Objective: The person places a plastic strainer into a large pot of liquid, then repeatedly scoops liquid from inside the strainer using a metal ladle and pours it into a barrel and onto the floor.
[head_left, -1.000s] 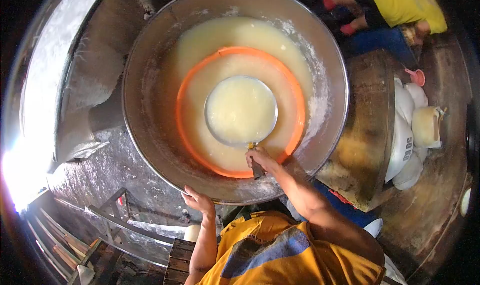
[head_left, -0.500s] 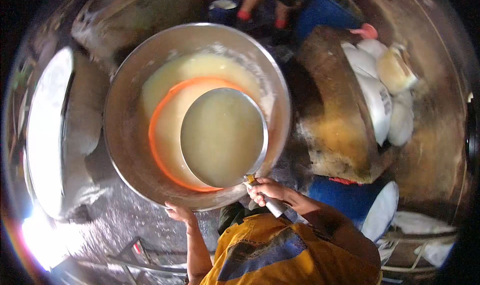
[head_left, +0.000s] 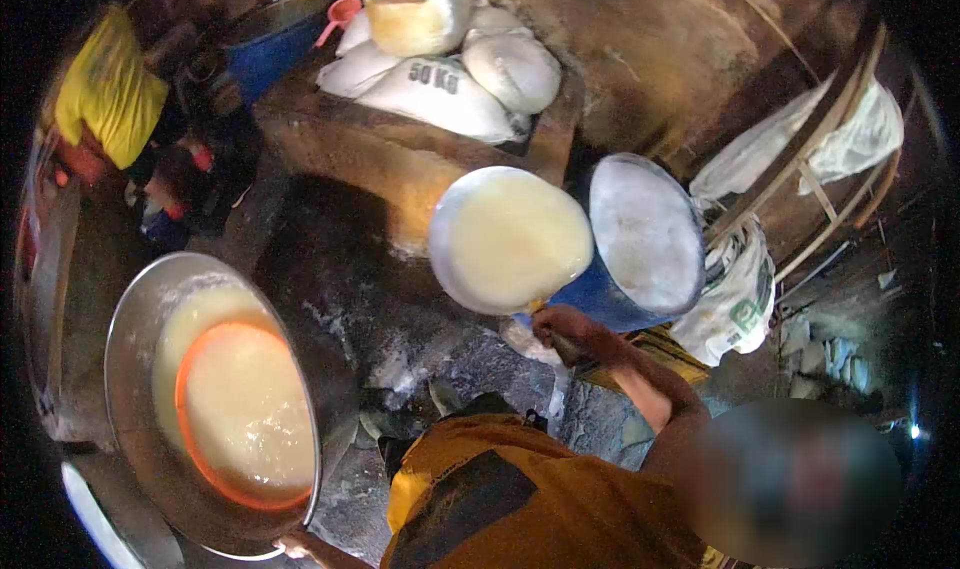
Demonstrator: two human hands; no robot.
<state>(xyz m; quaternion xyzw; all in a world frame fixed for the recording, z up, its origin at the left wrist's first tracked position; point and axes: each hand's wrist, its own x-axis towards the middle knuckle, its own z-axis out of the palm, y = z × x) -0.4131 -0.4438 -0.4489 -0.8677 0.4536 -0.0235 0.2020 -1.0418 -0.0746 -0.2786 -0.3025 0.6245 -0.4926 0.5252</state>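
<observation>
gripping a round metal pan point(head_left: 510, 249) by its handle point(head_left: 538, 307) in the right hand point(head_left: 562, 331), closed firmly around it. holding pale, cloudy liquid in the pan, spread up to its right edge, with bare metal along the left. raised near a blue barrel point(head_left: 610, 304), overlapping the left edge of its whitish mouth in this view; cannot tell whether touching.

touching the bottom edge of a large metal vat point(head_left: 135, 369) with the left hand point(head_left: 292, 543); cannot tell how tight the grip. inside the vat, toward its right edge, more pale liquid within and around an orange hoop point(head_left: 183, 424).

beyond the far edge of a stained block point(head_left: 350, 169), white sacks point(head_left: 430, 94), one marked 50 kg. beside them, a pink dipper point(head_left: 343, 11).
</observation>
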